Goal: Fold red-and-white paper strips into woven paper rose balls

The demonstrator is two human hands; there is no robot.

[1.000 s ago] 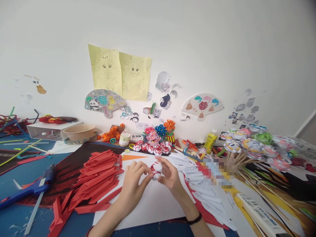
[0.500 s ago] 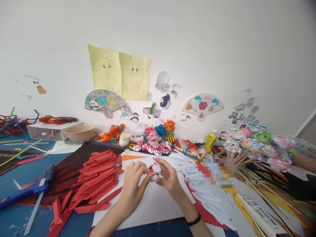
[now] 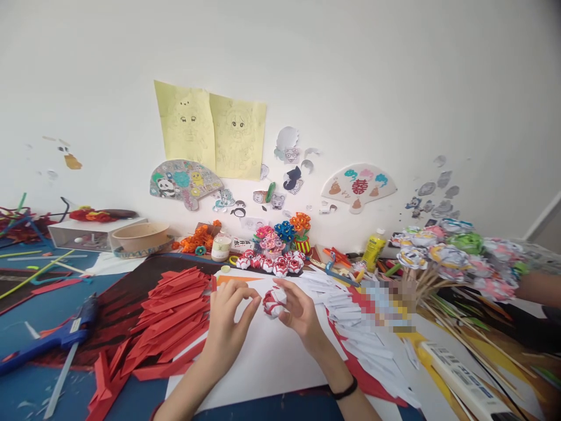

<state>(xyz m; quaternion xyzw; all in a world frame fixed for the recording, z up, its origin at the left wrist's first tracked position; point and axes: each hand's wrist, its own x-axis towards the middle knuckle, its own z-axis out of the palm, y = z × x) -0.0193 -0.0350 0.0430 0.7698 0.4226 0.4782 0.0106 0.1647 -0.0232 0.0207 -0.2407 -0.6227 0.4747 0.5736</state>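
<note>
right hand [image 3: 298,311] — holds paper ball [image 3: 274,301]

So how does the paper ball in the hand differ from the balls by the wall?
The paper ball is alone, held in the right hand; the row of balls sits on the table. The paper ball is nearer the camera; the row of balls lies farther back. Both are red and white.
</note>
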